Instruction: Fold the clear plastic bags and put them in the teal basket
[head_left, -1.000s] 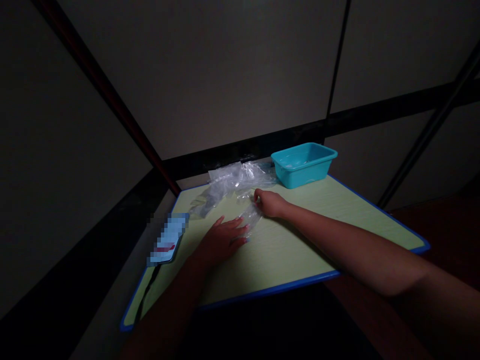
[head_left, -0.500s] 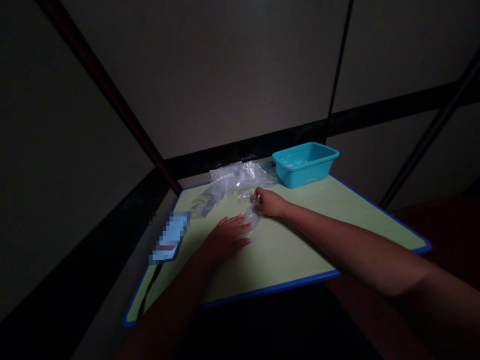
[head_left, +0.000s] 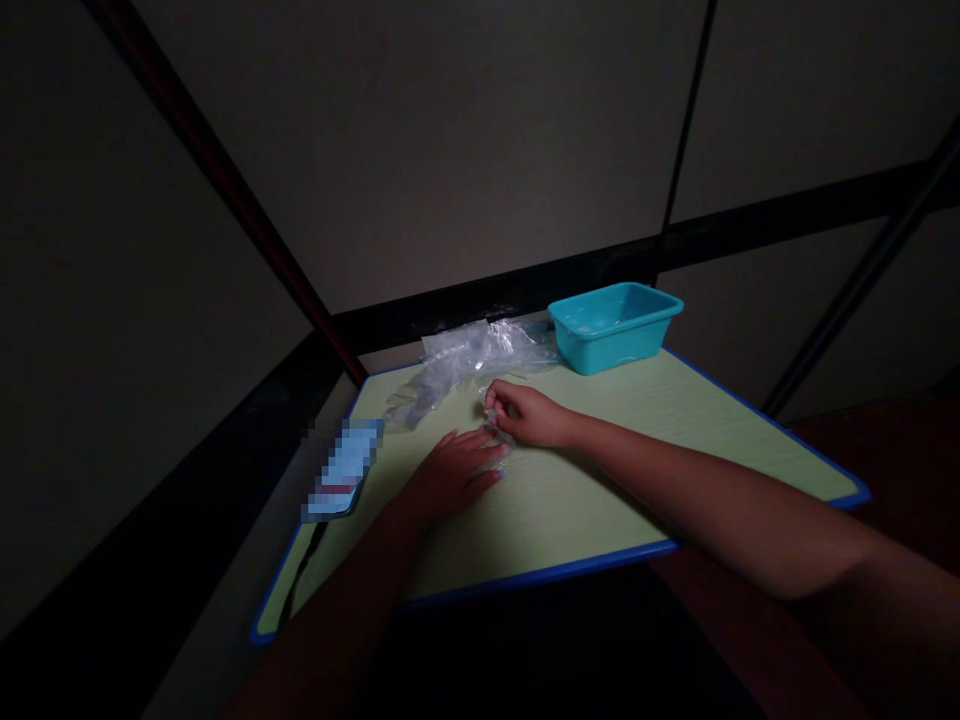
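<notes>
A small clear plastic bag (head_left: 492, 462) lies on the yellow-green table, mostly covered by my two hands. My left hand (head_left: 452, 474) rests flat over it, fingers stretched out and slightly spread. Just beyond, my right hand (head_left: 523, 412) has its thumb and fingers pinched together at the bag's far end, seemingly gripping the plastic; the exact grip is partly hidden. Behind both hands, a loose pile of clear plastic bags (head_left: 461, 365) spreads toward the back edge.
A turquoise plastic basin (head_left: 619, 345) stands at the back right of the table (head_left: 600, 500), which has a blue rim. A phone-like device, blurred out (head_left: 345, 468), lies at the left edge with a dark strap (head_left: 304, 570). Walls close in behind and at left.
My right hand has shifted left and slightly nearer, drawing the far end of the small bag toward my left hand. The left hand stays nearly in place.
</notes>
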